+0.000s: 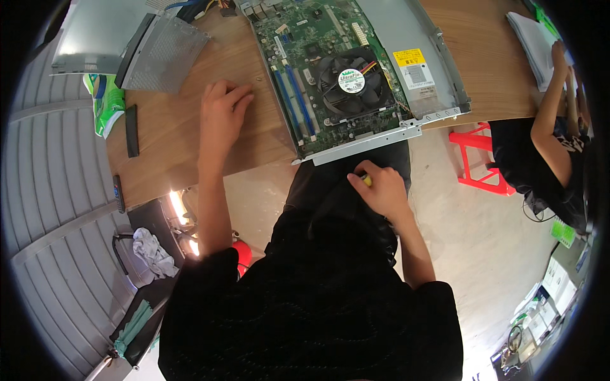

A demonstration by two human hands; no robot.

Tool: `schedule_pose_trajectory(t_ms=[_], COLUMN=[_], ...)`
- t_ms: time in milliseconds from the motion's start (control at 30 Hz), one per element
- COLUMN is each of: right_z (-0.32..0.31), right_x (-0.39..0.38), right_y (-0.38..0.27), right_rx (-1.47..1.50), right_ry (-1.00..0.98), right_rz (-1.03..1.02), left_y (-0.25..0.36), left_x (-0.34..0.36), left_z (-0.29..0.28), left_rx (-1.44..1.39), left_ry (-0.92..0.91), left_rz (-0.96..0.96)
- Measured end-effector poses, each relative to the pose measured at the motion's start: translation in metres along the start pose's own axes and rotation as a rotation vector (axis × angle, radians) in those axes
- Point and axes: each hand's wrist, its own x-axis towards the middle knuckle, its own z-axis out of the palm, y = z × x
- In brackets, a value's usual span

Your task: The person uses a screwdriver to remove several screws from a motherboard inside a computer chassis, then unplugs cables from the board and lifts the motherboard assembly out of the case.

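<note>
Shallow metal case (pixel 397 25) beside left hand (pixel 222 105)

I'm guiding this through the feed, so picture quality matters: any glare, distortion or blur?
Head view: lines on the grey wall bend near the rim, and the corners go black; head view again: a light past the edge of the desk glares white; same head view: the fan looks fairly sharp.

The wall (pixel 63 184) is grey, the floor (pixel 445 222) perhaps concrete.
</note>
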Motion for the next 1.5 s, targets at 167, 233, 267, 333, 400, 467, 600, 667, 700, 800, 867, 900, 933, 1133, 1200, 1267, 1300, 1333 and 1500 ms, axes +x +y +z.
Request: schedule_pose_trajectory(t_ms=[167,233,267,333,400,467,600,667,700,800,867,900,933,1133,1200,1267,1300,1333,1500], right_z=[-0.010,-0.010,-0.009,-0.009,-0.009,-0.010,-0.010,-0.009,-0.009,-0.008,-0.008,-0.008,-0.008,-0.011,-0.011,-0.012,-0.013,-0.014,-0.017], right_x=[0.005,0.009,0.012,0.015,0.016,0.016,0.014,0.012,0.012,0.010,0.010,0.010,0.010,0.013,0.014,0.015,0.015,0.015,0.016], right_y=[0.005,0.004,0.004,0.004,0.004,0.005,0.006,0.006,0.006,0.007,0.008,0.009,0.010,0.013,0.012,0.010,0.009,0.008,0.005], right_rx=[0.099,0.087,0.082,0.087,0.089,0.110,0.101,0.100,0.109,0.109,0.107,0.105,0.109,0.133,0.131,0.137,0.141,0.148,0.174], right_ry=[-0.056,-0.051,-0.041,-0.047,-0.063,-0.069,-0.068,-0.043,-0.026,-0.005,-0.001,-0.010,-0.013,-0.041,-0.040,-0.045,-0.042,-0.039,-0.116], right_rz=[-0.024,-0.047,-0.059,-0.056,-0.029,-0.025,-0.022,-0.021,-0.023,-0.013,-0.008,-0.005,-0.010,-0.035,-0.035,-0.015,-0.006,-0.006,0.080], left_y=[-0.003,0.005,0.011,0.032,0.055,0.079,0.111,0.117,0.118,0.120,0.119,0.119,0.118,0.116,0.115,0.114,0.114,0.114,0.109], left_x=[-0.006,-0.007,-0.003,-0.002,0.006,0.016,0.040,0.048,0.048,0.047,0.047,0.047,0.048,0.053,0.052,0.052,0.052,0.051,0.052], left_z=[-0.008,-0.014,-0.015,-0.020,-0.021,-0.020,-0.005,0.002,0.004,0.007,0.008,0.009,0.009,0.010,0.010,0.010,0.010,0.010,0.006], left_rx=[0.079,0.041,0.025,-0.150,-0.265,-0.330,-0.382,-0.400,-0.404,-0.347,-0.350,-0.363,-0.383,-0.377,-0.367,-0.354,-0.346,-0.346,-0.382], left_ry=[-0.029,0.006,0.012,-0.022,-0.091,-0.158,-0.259,-0.284,-0.269,-0.250,-0.221,-0.212,-0.195,-0.175,-0.166,-0.181,-0.199,-0.208,-0.271], left_rz=[-0.046,-0.030,-0.048,-0.068,-0.001,0.182,0.227,0.241,0.264,0.243,0.253,0.270,0.277,0.288,0.312,0.313,0.307,0.298,0.306])
